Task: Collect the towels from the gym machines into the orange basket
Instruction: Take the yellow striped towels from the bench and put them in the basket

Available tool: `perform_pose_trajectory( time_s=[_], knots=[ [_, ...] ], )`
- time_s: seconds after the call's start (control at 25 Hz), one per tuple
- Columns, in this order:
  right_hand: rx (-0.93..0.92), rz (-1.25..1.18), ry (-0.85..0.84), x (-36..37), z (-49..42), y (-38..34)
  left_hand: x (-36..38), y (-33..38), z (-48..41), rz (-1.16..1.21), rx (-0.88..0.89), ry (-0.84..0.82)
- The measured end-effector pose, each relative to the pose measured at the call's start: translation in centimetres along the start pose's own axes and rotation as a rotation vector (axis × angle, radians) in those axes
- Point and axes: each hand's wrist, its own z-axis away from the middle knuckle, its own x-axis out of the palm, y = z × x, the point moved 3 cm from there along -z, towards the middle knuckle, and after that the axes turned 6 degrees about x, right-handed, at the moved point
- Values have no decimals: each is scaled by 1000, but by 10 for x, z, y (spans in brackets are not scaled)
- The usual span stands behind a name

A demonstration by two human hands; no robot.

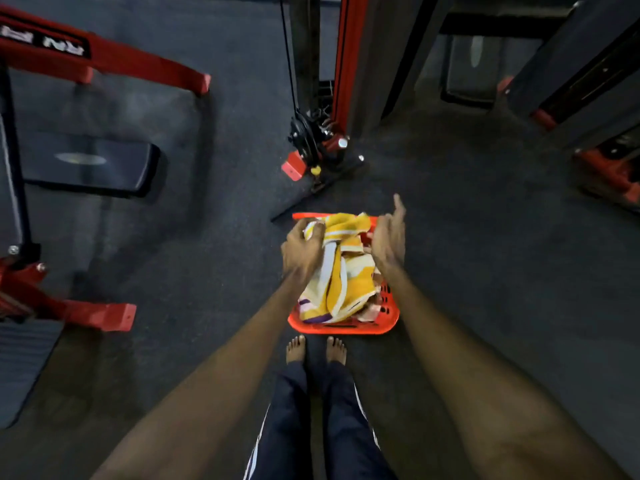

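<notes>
The left hand (302, 249) is seen from the back, with the fingers curled closed on the upper edge of a yellow and white towel (341, 271). The right hand (388, 237) is held at the other side of the towel, its index finger stretched out and pointing away; whether the other fingers pinch the cloth cannot be told, because they are hidden. Both arms are extended straight forward and down, nearly parallel. The towel is bunched between the hands and lies in the orange basket (343, 328), which is placed on the dark floor (485, 254) just in front of the bare feet (296, 348). A red and black cable machine (322, 140) is standing beyond the basket.
</notes>
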Motion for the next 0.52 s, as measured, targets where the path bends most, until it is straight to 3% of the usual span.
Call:
perform_pose_trajectory(
  time_s=[0.12,0.24,0.4,0.52],
  knots=[
    [-66,322,-229,66,-42,66,56,-94,-56,-248,-61,-331],
    [-36,589,-391,127,-91,158,116,-204,-107,-635,-14,-608],
    [-60,697,-359,174,-150,263,177,-291,-143,-705,119,-815],
    [-37,707,-354,206,-190,322,211,-343,-172,-713,47,-873]
  ],
)
